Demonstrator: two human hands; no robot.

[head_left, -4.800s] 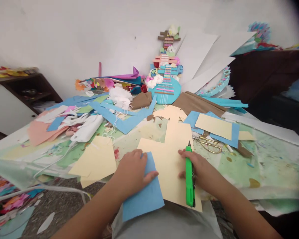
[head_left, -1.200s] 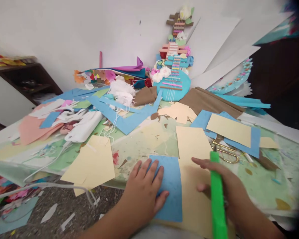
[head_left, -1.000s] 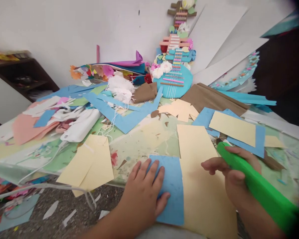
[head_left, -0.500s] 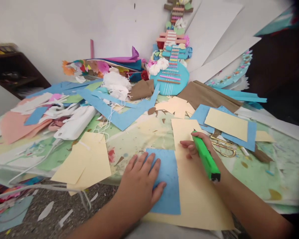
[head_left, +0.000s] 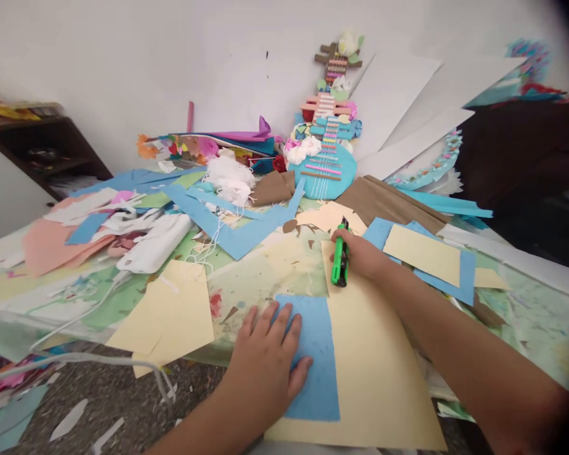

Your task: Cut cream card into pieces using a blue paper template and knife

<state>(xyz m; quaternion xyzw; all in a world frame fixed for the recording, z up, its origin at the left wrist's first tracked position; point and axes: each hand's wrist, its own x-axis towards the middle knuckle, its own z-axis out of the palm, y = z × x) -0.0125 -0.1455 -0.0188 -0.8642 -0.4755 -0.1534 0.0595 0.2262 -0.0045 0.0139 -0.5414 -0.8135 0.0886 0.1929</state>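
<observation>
You view a brightly lit scene under soft, diffuse light whose source cannot be seen, the pale wall (head_left: 194, 57) evenly lit, shadows faint beneath your hands, while fine detail looks smeared, the far edges stretch and blur, and darkness rounds off the upper right corner.

I'd call this a paper-craft workspace: scraps of coloured paper crowd the paint-stained worktop (head_left: 265, 272), and a blue paper instrument model (head_left: 325, 172) leans by the wall, with offcuts littering the floor (head_left: 137, 395).
</observation>
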